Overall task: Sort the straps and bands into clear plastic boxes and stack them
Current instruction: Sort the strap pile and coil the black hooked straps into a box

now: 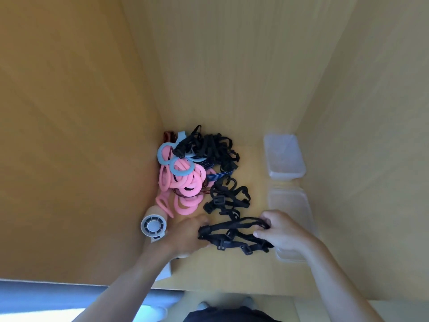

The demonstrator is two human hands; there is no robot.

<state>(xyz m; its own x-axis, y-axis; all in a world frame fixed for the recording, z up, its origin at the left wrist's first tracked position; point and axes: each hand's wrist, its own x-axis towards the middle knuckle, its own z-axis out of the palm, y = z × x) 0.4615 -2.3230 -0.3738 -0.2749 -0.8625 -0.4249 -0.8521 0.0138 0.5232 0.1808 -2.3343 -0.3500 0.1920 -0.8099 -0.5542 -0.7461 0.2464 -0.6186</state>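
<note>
At the far left of the desk (pixel 253 270), close to the side wall, lies a small white fan (pixel 153 226). Just beyond it is a heap of pink bands (pixel 185 187) with a few blue bands (pixel 180 170) on top and some striped elastic bands (pixel 169 135) at the far edge. To the right of those, a tangle of black straps (pixel 209 147) reaches toward the near side and runs into a second clump with buckles.

The left hand (pixel 185 235) is curled round one end of a bundle of black straps, the held strap bundle (pixel 234 225). The bundle is stretched across the near part of the desk. The right hand (pixel 282 231) pinches its other end between thumb and curled fingers.

Along the right wall stand the clear plastic boxes. The far box (pixel 284 156) appears empty. The near box (pixel 290 203) lies partly behind the right hand, and I cannot tell whether the clear edge below that wrist is part of it.

The step in hand looks like gathering black straps into a neat bundle, with the sorting barely begun. The next move probably calls for folding the bundle short enough to fit, freeing any buckle caught on the clump behind, and carrying it right into a box.
</note>
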